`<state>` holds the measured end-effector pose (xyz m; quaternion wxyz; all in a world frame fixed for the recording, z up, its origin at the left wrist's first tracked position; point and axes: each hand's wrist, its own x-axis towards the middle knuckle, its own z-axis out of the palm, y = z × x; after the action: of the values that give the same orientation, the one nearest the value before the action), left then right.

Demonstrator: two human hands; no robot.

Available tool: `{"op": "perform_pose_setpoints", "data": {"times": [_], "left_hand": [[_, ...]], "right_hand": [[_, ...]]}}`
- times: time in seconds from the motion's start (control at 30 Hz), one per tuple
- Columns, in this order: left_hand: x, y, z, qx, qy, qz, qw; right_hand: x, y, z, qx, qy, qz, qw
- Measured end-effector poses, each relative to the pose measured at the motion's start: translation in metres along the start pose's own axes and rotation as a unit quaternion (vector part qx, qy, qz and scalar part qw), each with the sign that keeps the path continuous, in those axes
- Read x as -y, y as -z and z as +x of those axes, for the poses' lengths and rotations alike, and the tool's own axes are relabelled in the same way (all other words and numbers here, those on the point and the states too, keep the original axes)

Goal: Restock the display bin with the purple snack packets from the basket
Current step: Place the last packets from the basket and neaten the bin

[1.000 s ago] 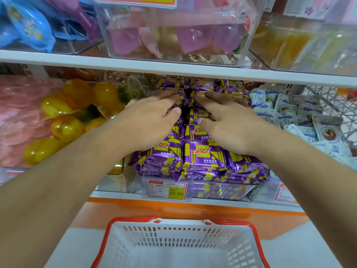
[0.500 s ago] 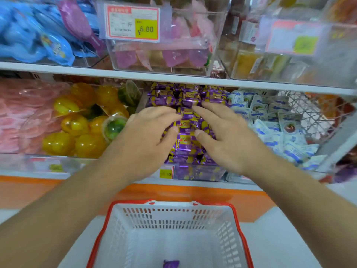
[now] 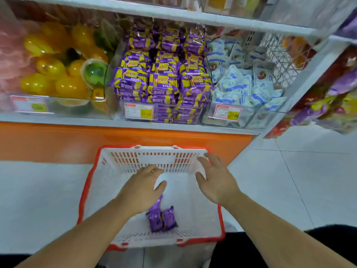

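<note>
Both hands, left (image 3: 142, 187) and right (image 3: 216, 180), dropped from bin to basket (image 3: 92, 182), grips loose above two glossy purple packets (image 3: 161, 217).

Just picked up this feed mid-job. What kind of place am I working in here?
Most likely a snack shop or small supermarket aisle. A white shelf holds clear display bins with price tags, one packed with purple snack packets, and a red-rimmed shopping basket sits on the tiled floor below.

bare forearms, no sleeves in view; thin ring (image 3: 151, 172) on a finger of the left hand (image 3: 143, 187); dark trousers (image 3: 241, 248) below.
</note>
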<state>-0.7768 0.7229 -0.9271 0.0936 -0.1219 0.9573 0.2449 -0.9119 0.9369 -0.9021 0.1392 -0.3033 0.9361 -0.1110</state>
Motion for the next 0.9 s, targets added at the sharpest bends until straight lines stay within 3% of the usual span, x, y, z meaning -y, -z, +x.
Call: {"op": "perform_pose_setpoints", "data": {"times": [0.13,0.3,0.5,0.9], "left_hand": [[0.024,-0.061,0.009,0.121,0.083,-0.037,0.988],[0.044,-0.12,0.025,0.205,0.128,-0.069,0.968],[0.063,-0.174,0.026,0.292,0.157,-0.02,0.943],[0.077,-0.191,0.028,0.164,0.137,-0.031,0.976]], "right_hand": [[-0.032,-0.047,-0.004,0.051,-0.134,0.064,0.988],[-0.035,-0.091,-0.002,0.008,-0.141,0.084,0.986],[-0.039,-0.098,-0.001,-0.028,-0.131,0.078,0.988],[-0.042,-0.105,0.001,-0.047,-0.122,0.048,0.99]]}}
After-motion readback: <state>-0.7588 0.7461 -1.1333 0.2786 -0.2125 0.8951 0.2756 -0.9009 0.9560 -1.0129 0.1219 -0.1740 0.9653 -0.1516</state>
